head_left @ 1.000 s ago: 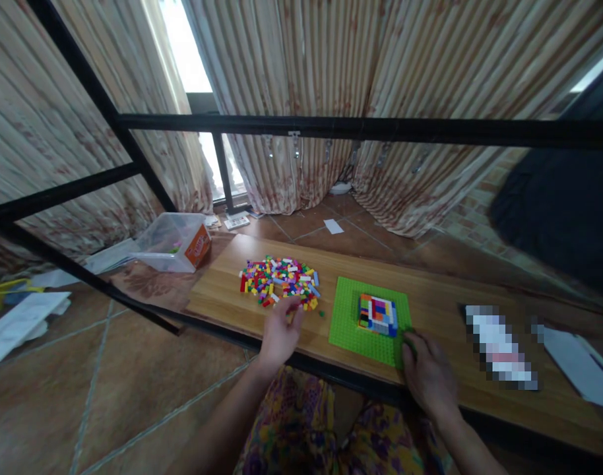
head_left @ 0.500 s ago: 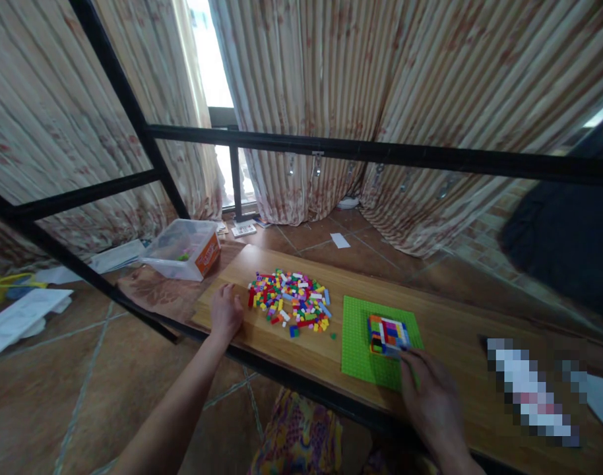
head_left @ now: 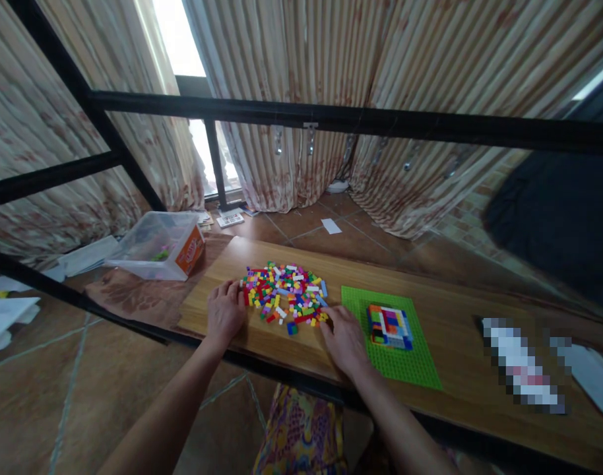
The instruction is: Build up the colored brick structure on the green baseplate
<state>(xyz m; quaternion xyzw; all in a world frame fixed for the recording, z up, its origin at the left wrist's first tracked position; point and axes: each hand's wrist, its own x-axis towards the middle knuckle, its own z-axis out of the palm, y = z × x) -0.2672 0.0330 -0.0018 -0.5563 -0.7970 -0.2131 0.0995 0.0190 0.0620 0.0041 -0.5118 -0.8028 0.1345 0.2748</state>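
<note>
A pile of small coloured toy bricks (head_left: 284,293) lies on the wooden table. At the pile's left edge, my left hand (head_left: 225,311) rests on the wood, fingers loosely bent and apart, with nothing visible in them. My right hand (head_left: 345,335) reaches the pile's lower right edge, thumb and fingers slightly apart beside some yellow bricks; its fingertips are partly hidden. Right of that hand lies a green studded baseplate (head_left: 353,297). On it stands a low rectangular build of multicoloured bricks (head_left: 389,326), which neither hand touches.
A clear plastic box (head_left: 150,247) with an orange label stands on a brown cloth beyond the table's left end. A black metal bar (head_left: 331,119) crosses behind the wooden table (head_left: 460,330). A blurred pale item (head_left: 522,369) lies toward the right.
My right hand has moved left from the brick build to the edge of the loose pile. My left hand stays by the pile's left side. The view has shifted slightly.
</note>
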